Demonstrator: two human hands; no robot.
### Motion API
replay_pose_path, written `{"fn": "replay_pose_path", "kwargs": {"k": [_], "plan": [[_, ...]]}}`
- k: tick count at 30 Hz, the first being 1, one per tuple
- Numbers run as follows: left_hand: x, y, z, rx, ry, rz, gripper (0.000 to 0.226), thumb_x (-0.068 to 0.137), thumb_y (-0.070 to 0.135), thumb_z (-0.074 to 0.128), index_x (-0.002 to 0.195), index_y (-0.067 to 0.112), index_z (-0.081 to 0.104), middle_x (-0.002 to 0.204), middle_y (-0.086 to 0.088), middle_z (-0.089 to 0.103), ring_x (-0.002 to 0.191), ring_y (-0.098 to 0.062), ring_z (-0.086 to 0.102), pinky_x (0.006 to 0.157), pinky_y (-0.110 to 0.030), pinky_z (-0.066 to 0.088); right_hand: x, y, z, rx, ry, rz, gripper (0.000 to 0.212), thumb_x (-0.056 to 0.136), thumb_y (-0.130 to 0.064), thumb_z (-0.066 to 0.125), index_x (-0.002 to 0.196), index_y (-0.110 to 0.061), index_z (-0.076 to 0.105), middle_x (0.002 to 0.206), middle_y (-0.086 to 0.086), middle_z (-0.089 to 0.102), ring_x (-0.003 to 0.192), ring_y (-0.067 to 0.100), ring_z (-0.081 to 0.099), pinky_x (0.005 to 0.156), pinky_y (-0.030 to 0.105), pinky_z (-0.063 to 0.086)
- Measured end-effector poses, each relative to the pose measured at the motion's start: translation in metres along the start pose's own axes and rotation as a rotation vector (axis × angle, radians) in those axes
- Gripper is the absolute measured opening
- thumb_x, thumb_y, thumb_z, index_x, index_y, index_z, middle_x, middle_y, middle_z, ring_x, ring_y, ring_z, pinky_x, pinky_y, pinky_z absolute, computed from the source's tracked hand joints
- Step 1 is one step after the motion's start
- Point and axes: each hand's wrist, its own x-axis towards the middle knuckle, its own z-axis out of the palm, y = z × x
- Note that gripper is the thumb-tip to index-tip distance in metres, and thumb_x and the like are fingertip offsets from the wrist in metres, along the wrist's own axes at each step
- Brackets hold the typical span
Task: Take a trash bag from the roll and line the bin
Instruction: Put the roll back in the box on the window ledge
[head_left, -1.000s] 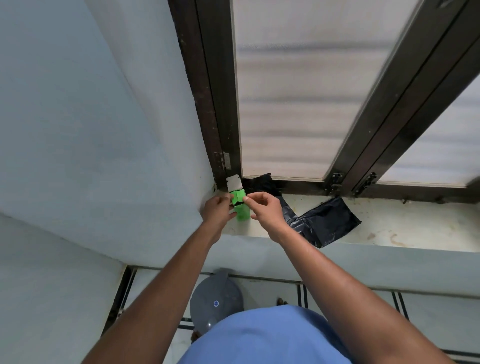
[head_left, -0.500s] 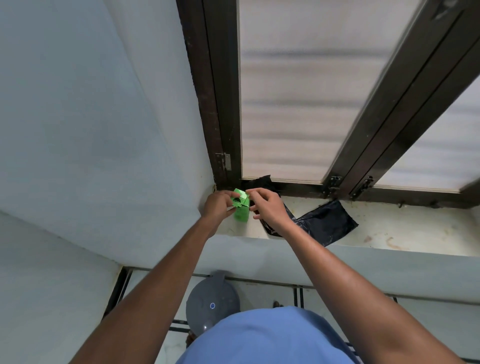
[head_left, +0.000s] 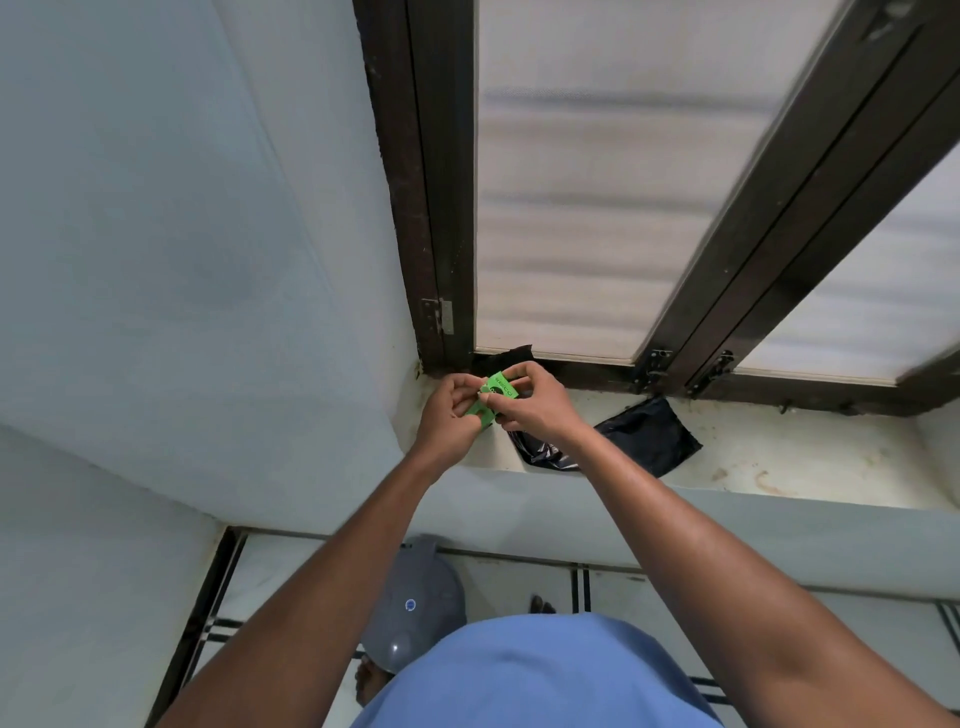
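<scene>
A small green trash-bag roll package (head_left: 493, 397) is held over the left end of the window sill (head_left: 779, 457). My left hand (head_left: 449, 415) grips its lower side and my right hand (head_left: 535, 402) pinches its upper end, fingers closed on it. A folded black trash bag (head_left: 639, 436) lies on the sill just right of my right hand, partly hidden by my wrist. The grey lidded bin (head_left: 415, 597) stands on the floor below, between my forearms.
A dark-framed window (head_left: 447, 208) rises behind the sill. A pale wall (head_left: 182, 260) closes the left side. My feet (head_left: 540, 605) show on the tiled floor near the bin.
The green package has been tipped and folded down; its white top flap no longer shows. Both hands have closed in tighter around it and shifted slightly toward the window corner.
</scene>
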Motion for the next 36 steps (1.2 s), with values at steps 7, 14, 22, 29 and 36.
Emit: {"fn": "replay_pose_path", "kwargs": {"k": [7, 14, 22, 29, 36], "plan": [[0.009, -0.011, 0.003, 0.029, 0.018, 0.034, 0.049, 0.092, -0.008, 0.076, 0.131, 0.016, 0.059, 0.136, -0.001, 0.069, 0.135, -0.017, 0.065, 0.105, -0.025, 0.056, 0.002, -0.004, -0.003, 0.075, -0.049, 0.043, 0.043, 0.103, -0.043, 0.080, 0.134, -0.019, 0.062, 0.126, 0.012, 0.074, 0.098, 0.026, 0.084, 0.086, 0.046, 0.071], [0.011, -0.027, 0.003, 0.343, 0.058, 0.109, 0.062, 0.088, 0.024, 0.091, 0.143, 0.019, 0.062, 0.139, -0.001, 0.069, 0.124, -0.018, 0.066, 0.097, -0.030, 0.059, 0.005, 0.001, -0.006, 0.005, -0.061, 0.013, 0.051, 0.093, -0.027, 0.092, 0.132, -0.015, 0.062, 0.119, 0.007, 0.076, 0.101, 0.023, 0.083, 0.085, 0.045, 0.072], [0.005, -0.032, -0.005, 0.345, 0.024, 0.180, 0.055, 0.092, 0.033, 0.088, 0.139, 0.023, 0.061, 0.141, 0.000, 0.070, 0.126, -0.017, 0.069, 0.100, -0.037, 0.063, 0.011, 0.000, -0.006, -0.017, -0.065, 0.021, 0.046, 0.097, -0.026, 0.088, 0.132, -0.014, 0.061, 0.121, 0.009, 0.075, 0.101, 0.024, 0.084, 0.086, 0.045, 0.071], [0.009, -0.033, 0.000, 0.373, 0.048, 0.206, 0.039, 0.095, 0.030, 0.085, 0.128, 0.020, 0.067, 0.128, 0.002, 0.073, 0.115, -0.017, 0.072, 0.095, -0.034, 0.065, 0.010, -0.002, -0.005, 0.031, -0.105, 0.079, 0.048, 0.095, -0.025, 0.090, 0.130, -0.015, 0.059, 0.120, 0.010, 0.076, 0.103, 0.023, 0.084, 0.092, 0.044, 0.070], [0.008, -0.035, -0.006, 0.378, 0.056, 0.162, 0.035, 0.092, 0.028, 0.088, 0.116, 0.021, 0.063, 0.118, 0.005, 0.071, 0.110, -0.020, 0.073, 0.091, -0.037, 0.066, 0.014, -0.009, 0.001, -0.159, -0.083, 0.087, 0.055, 0.087, -0.025, 0.097, 0.125, -0.017, 0.060, 0.120, 0.008, 0.075, 0.104, 0.022, 0.082, 0.085, 0.045, 0.071]]}}
